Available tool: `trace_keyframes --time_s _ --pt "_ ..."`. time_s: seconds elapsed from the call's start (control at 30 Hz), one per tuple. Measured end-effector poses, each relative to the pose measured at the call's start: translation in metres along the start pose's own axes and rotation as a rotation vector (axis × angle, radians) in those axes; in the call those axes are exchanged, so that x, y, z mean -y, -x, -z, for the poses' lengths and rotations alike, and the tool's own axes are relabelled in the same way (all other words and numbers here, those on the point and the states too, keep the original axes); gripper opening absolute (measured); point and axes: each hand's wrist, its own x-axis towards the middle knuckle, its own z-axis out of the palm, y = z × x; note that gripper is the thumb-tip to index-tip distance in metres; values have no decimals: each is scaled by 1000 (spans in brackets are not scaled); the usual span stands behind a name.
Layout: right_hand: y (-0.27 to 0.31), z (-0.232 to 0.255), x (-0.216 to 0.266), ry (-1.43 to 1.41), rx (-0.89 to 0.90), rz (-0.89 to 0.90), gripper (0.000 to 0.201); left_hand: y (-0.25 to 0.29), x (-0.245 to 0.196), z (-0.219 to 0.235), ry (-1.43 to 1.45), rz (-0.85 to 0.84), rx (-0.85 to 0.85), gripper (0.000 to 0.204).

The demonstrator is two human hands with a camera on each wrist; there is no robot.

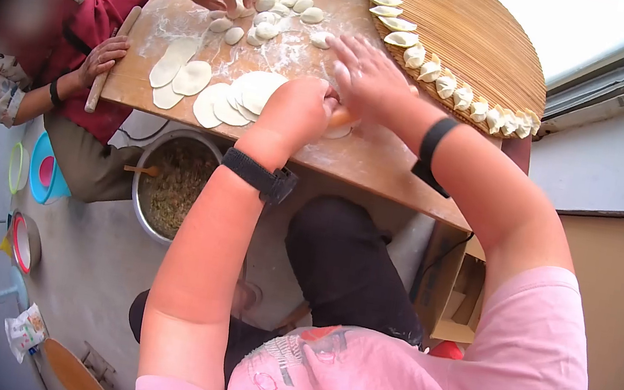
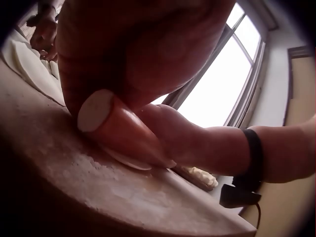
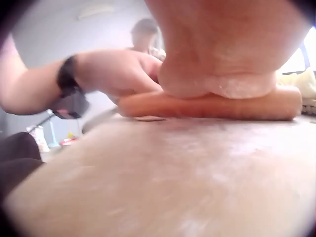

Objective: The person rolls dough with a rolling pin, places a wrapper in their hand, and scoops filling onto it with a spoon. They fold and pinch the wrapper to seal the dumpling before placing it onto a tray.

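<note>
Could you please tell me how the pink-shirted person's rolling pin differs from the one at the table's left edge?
The near pin is orange-brown; the far pin is pale tan. The near pin lies under the right hand, with dough showing beneath it; the far pin lies along the edge of the table. In the head view, the near pin is mostly hidden, while most of the far pin shows. Both are rounded rods.

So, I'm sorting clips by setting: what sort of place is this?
Perhaps a home room set up for dumpling-making: a rolling pin on a floury tabletop, flat dough wrappers and a row of dumplings suggest it.
</note>
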Motion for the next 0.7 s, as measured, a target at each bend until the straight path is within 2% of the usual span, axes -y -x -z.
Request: trace_keyframes --time_s 0.1,0.13,0.17,0.27,0.37,0.4,0.47,0.53,0.57,0.63,0.7 --pt "46 -5 14 -273 -6 -169 46 1 0 -2 -23 -12 -40 14" --pt "57 4 17 -296 57 -206 51 0 2 -4 -23 -6 -63 14" --pt "58 3 16 -290 57 -211 50 0 2 -6 -24 -3 -82 14" --pt "42 -1 7 -270 94 -249 51 -3 -7 -3 20 74 37 14" --pt "2 -31 -13 -204 -22 -218 50 -4 -7 -3 -66 29 -6 13" --pt "-8 -25 -13 -74 -9 -147 51 -5 -7 -4 -63 24 0 13" --pt "4 -9 -10 166 137 -17 51 -7 -7 -6 -53 9 13 13" --pt "30 3 4 6 133 -75 50 -5 -6 -6 -89 -6 -7 13" --pt "54 -12 8 -279 -19 -190 49 -3 -6 -8 -102 -12 -16 13" --pt "74 10 15 -306 55 -208 49 -1 -7 -8 -28 26 -31 13" --pt "60 4 12 -297 68 -225 50 0 -8 -6 49 39 12 13"
